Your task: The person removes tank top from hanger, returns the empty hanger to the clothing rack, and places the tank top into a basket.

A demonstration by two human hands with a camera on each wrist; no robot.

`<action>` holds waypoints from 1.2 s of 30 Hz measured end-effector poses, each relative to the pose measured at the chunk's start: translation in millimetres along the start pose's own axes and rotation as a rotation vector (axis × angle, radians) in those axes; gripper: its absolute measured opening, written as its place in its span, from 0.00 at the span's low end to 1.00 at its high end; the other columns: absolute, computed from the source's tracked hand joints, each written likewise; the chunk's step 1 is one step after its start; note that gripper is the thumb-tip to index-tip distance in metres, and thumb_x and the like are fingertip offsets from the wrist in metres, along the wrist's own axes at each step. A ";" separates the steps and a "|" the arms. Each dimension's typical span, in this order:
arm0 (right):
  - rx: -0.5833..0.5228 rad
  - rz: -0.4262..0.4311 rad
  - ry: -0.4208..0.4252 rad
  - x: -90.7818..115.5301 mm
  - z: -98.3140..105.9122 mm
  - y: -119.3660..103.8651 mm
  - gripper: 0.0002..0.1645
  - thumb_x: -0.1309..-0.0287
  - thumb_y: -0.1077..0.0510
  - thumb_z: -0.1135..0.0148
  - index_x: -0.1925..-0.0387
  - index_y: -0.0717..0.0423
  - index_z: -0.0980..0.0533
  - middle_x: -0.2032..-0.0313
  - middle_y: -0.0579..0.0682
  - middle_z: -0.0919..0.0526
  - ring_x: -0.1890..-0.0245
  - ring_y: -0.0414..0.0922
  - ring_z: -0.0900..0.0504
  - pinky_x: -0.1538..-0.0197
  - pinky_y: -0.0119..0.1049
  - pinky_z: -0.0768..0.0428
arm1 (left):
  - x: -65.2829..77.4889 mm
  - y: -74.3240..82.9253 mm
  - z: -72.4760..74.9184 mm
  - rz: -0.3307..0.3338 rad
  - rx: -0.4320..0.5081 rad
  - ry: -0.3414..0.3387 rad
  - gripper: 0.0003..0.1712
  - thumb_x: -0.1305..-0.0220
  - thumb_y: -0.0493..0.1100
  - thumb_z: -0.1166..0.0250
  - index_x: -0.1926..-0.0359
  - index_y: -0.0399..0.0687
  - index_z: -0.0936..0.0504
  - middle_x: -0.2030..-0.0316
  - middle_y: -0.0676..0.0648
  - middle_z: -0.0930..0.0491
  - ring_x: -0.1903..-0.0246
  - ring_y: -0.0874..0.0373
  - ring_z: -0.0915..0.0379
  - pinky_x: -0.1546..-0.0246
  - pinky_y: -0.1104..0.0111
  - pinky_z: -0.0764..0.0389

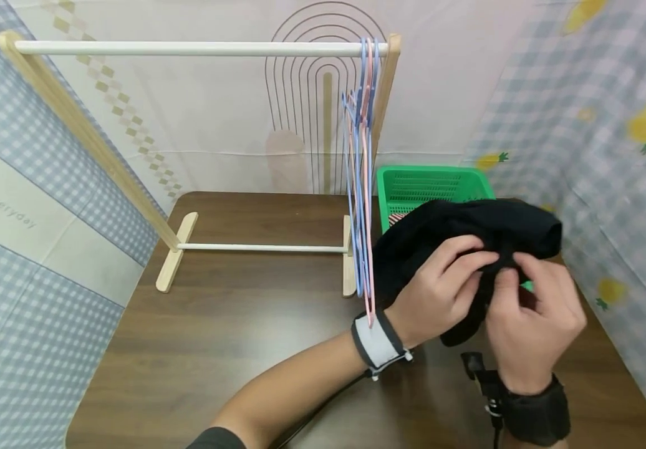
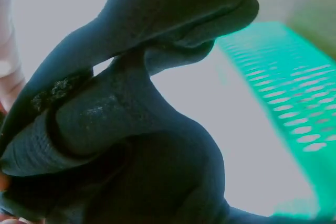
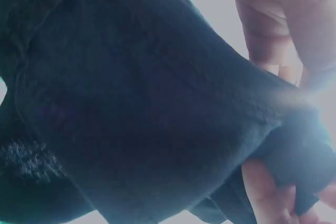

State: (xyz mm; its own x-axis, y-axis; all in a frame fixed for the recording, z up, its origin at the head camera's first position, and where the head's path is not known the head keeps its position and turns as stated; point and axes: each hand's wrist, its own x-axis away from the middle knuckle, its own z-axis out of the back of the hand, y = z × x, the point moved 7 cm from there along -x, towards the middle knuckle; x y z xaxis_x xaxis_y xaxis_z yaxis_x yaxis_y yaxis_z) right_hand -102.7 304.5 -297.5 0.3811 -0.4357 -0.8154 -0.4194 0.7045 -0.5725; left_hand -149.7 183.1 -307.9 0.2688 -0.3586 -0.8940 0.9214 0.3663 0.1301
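A black garment (image 1: 469,218), bunched and folded over, hangs between the two hands in front of the basket; its exact kind cannot be told. The left hand (image 1: 443,284) pinches it from the left, fingertips at a gathered spot. Close beside, the right hand (image 1: 536,315) pinches the same spot between thumb and forefinger. In the left wrist view the dark cloth (image 2: 173,171) shows a tube-like part with a hemmed end. Broad dark fabric (image 3: 147,98) fills much of the right wrist view, with fingers (image 3: 265,190) at its edge.
A green basket (image 1: 435,174) holding some striped cloth (image 1: 397,218) stands behind the garment. Several blue and pink hangers (image 1: 365,187) hang at the right end of the white rail (image 1: 199,48) of a wooden rack, just over the left wrist. Brown tabletop (image 1: 216,337) lies underneath.
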 end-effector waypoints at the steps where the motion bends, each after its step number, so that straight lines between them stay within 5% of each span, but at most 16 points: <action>1: -0.002 0.002 0.021 -6.0 1.8 -0.9 0.13 0.37 0.66 0.42 0.61 0.74 0.15 0.68 0.76 0.19 0.65 0.20 0.31 0.59 0.17 0.36 | -6.5 1.2 -1.7 0.000 0.003 0.007 0.15 0.27 0.34 0.41 0.44 0.40 0.16 0.45 0.41 0.20 0.44 0.56 0.22 0.37 0.79 0.25; 8: -0.017 0.017 0.113 -31.2 3.3 1.2 0.14 0.37 0.65 0.42 0.62 0.74 0.15 0.70 0.75 0.21 0.64 0.21 0.29 0.56 0.19 0.35 | -32.9 -2.5 -16.3 0.047 0.042 -0.001 0.15 0.24 0.36 0.44 0.43 0.42 0.16 0.42 0.42 0.20 0.41 0.58 0.23 0.35 0.82 0.30; 13: -0.029 0.025 0.045 -40.2 -10.9 22.9 0.13 0.38 0.67 0.42 0.62 0.74 0.15 0.69 0.72 0.18 0.64 0.22 0.30 0.58 0.19 0.35 | -34.5 -20.4 -33.2 0.111 0.095 -0.046 0.15 0.22 0.38 0.45 0.43 0.41 0.17 0.41 0.43 0.20 0.39 0.59 0.23 0.34 0.85 0.32; 17: 0.007 0.043 -0.076 -41.7 -26.4 53.7 0.13 0.36 0.67 0.41 0.60 0.72 0.14 0.63 0.74 0.17 0.64 0.22 0.30 0.59 0.17 0.35 | -27.4 -40.0 -52.8 0.206 0.133 -0.128 0.15 0.23 0.39 0.43 0.40 0.41 0.19 0.38 0.43 0.22 0.36 0.58 0.25 0.33 0.85 0.33; 21: 0.076 0.072 -0.199 -37.6 -42.2 80.6 0.12 0.35 0.67 0.41 0.58 0.70 0.14 0.60 0.72 0.16 0.67 0.43 0.22 0.57 0.18 0.35 | -12.9 -58.1 -73.6 0.310 0.123 -0.274 0.21 0.25 0.40 0.39 0.34 0.43 0.23 0.34 0.45 0.23 0.32 0.57 0.27 0.29 0.81 0.34; 25: 0.162 0.095 -0.363 -36.2 -62.6 99.3 0.12 0.32 0.67 0.42 0.56 0.71 0.15 0.60 0.71 0.17 0.63 0.64 0.22 0.55 0.39 0.24 | 2.2 -77.0 -93.3 0.421 0.039 -0.474 0.27 0.25 0.45 0.40 0.28 0.49 0.28 0.28 0.49 0.27 0.27 0.58 0.32 0.25 0.66 0.31; 29: 0.216 0.102 -0.566 -38.7 -88.8 110.8 0.12 0.30 0.68 0.43 0.55 0.72 0.17 0.58 0.72 0.20 0.59 0.67 0.22 0.52 0.62 0.23 | 16.2 -97.8 -108.5 0.604 0.022 -0.669 0.32 0.22 0.53 0.43 0.22 0.60 0.36 0.23 0.58 0.35 0.25 0.53 0.36 0.28 0.42 0.31; 33: 0.268 0.065 -0.742 -42.9 -113.0 122.1 0.13 0.29 0.69 0.46 0.53 0.73 0.18 0.54 0.74 0.20 0.53 0.70 0.22 0.47 0.66 0.23 | 23.2 -112.9 -117.1 0.719 0.061 -0.769 0.34 0.21 0.55 0.45 0.20 0.65 0.41 0.22 0.61 0.38 0.25 0.46 0.36 0.31 0.32 0.34; 36: 0.312 -0.011 -0.879 -46.8 -127.5 135.5 0.17 0.27 0.65 0.48 0.47 0.72 0.19 0.52 0.75 0.18 0.66 0.64 0.21 0.59 0.58 0.20 | 23.5 -119.7 -121.5 0.741 0.069 -0.833 0.36 0.21 0.56 0.46 0.18 0.65 0.44 0.20 0.60 0.40 0.24 0.45 0.38 0.31 0.32 0.33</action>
State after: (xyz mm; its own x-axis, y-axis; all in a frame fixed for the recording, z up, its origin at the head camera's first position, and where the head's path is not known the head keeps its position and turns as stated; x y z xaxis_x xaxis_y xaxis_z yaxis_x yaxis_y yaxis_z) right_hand -282.5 348.9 -347.8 0.9242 0.0474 -0.3791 -0.2201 0.8770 -0.4271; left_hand -287.8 235.1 -396.6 0.8386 -0.5443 -0.0227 0.4624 0.6890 0.5580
